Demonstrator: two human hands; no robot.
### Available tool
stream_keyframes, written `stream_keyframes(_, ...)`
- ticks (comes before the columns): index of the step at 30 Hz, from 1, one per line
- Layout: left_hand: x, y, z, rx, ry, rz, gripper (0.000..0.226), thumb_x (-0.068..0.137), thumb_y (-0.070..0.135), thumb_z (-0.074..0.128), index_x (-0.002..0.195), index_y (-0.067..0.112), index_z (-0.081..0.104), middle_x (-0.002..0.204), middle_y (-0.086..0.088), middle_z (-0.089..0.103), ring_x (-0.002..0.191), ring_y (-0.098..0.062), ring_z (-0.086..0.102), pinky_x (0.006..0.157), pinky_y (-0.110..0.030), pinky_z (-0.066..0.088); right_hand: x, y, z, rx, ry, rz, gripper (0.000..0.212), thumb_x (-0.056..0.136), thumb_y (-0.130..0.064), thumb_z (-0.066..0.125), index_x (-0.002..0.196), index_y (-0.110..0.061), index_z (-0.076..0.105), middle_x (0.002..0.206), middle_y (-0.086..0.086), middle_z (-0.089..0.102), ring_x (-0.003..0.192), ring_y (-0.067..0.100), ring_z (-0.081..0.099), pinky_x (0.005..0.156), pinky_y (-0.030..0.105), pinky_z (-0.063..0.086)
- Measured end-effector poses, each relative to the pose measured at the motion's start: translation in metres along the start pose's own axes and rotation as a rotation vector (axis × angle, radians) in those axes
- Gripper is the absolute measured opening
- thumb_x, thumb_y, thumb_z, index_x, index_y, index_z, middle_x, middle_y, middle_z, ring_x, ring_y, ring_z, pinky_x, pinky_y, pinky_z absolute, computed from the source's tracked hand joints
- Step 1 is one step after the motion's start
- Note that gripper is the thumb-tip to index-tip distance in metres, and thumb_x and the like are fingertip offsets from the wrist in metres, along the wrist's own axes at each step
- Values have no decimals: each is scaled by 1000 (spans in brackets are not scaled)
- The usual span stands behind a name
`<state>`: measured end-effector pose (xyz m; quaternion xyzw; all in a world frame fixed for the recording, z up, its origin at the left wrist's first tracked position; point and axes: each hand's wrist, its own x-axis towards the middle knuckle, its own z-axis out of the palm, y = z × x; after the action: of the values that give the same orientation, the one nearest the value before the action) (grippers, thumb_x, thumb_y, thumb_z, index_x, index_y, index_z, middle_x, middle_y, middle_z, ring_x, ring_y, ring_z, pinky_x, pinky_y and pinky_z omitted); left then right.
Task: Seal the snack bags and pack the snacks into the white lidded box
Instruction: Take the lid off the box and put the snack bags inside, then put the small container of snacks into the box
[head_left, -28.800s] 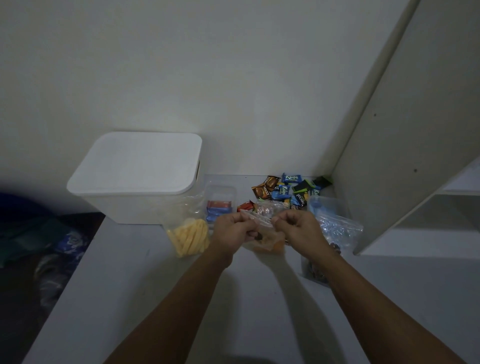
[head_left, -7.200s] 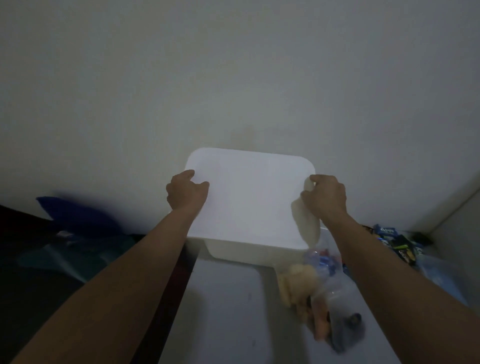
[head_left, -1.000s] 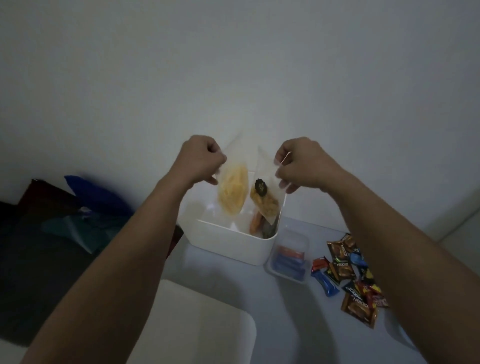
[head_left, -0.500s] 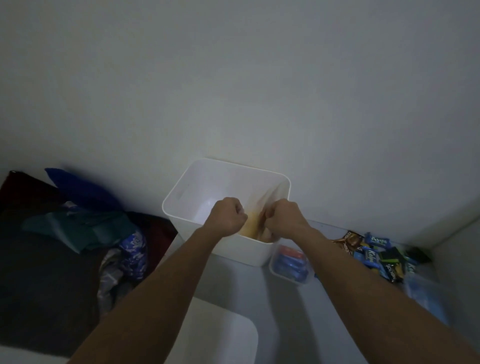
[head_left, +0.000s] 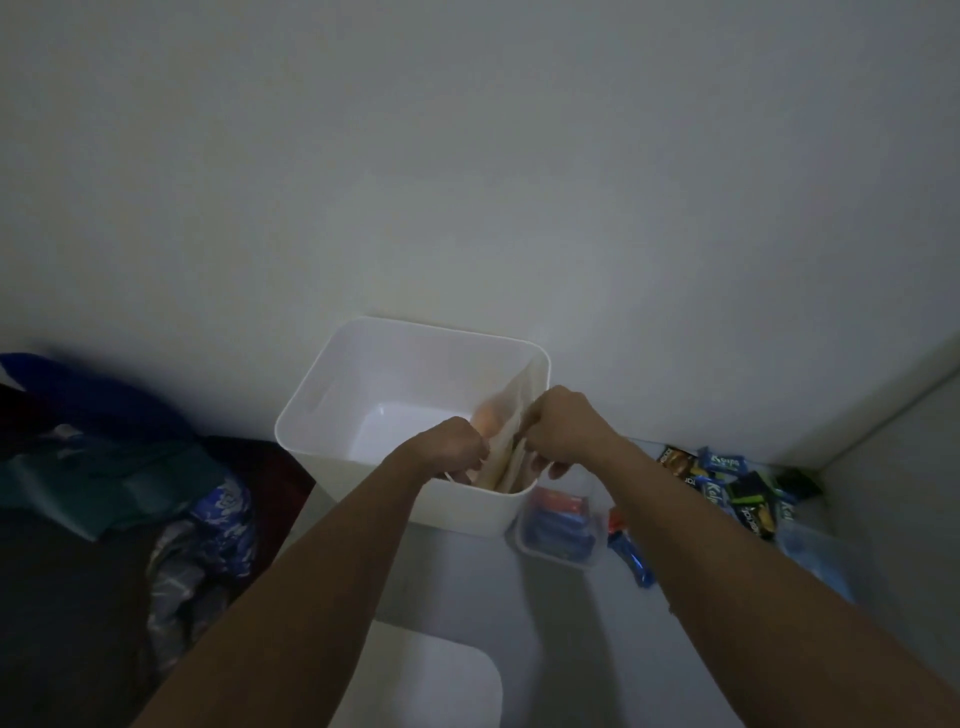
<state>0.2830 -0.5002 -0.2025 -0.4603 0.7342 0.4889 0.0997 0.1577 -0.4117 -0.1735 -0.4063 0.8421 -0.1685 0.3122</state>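
The white box (head_left: 332, 395) stands open against the wall, its lid (head_left: 441, 675) lying flat on the table near me. Clear snack bags (head_left: 506, 431) with pale orange contents stand upright along the box's right inner wall. My left hand (head_left: 460, 441) and my right hand (head_left: 561, 426) are both inside the box's front right corner, fingers closed on the bags' top edges. The bags' lower parts are hidden by the box wall.
A small clear tub (head_left: 558, 522) with red and blue packets sits right of the box. Several wrapped candies (head_left: 727, 488) lie in the far right corner by a clear bag (head_left: 821, 556). Dark clothes and bags (head_left: 130, 467) pile up left of the table.
A second ago I held the two bags up above the box; my hands have lowered them into its right side and moved close together.
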Motion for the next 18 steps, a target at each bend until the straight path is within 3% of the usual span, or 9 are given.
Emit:
stream_keyframes(5, 7, 5, 3, 63, 25, 6, 26, 91, 19, 53, 105, 0, 65, 103, -12, 70, 85, -30, 72, 71, -32, 54, -17, 19, -22, 168, 33, -9, 17, 87, -2, 62, 104, -1, 67, 93, 17, 71, 69, 20, 71, 61, 34, 62)
stream_keyframes(8, 9, 11, 3, 181, 177, 40, 30, 88, 26, 54, 97, 0, 65, 98, -15, 70, 82, -30, 71, 70, -32, 54, -29, 45, -36, 220, 74, 35, 15, 87, -1, 62, 101, -1, 68, 90, 18, 71, 67, 17, 69, 58, 30, 60)
stream_keyframes(12, -1, 35, 14, 355, 465, 113, 36, 83, 37, 53, 99, 7, 64, 106, -15, 67, 94, -34, 64, 80, -36, 50, -45, 92, -51, 204, 135, 110, 10, 84, -1, 64, 93, -1, 70, 75, 11, 69, 57, 14, 66, 49, 24, 55)
stream_keyframes(16, -22, 67, 50, 309, 727, 369, 35, 87, 30, 59, 112, 5, 64, 115, -14, 65, 106, -33, 60, 86, -38, 48, -64, 145, -64, 169, 182, 187, 10, 80, -2, 63, 81, -3, 73, 76, 15, 71, 66, 25, 70, 60, 35, 61)
stream_keyframes(18, -28, 86, 76, 264, 719, 502, 34, 88, 27, 59, 114, 6, 64, 113, -13, 66, 105, -30, 60, 87, -38, 49, -76, 175, -70, 135, 219, 223, 11, 77, -4, 63, 78, -2, 74, 79, 19, 73, 66, 26, 68, 64, 39, 62)
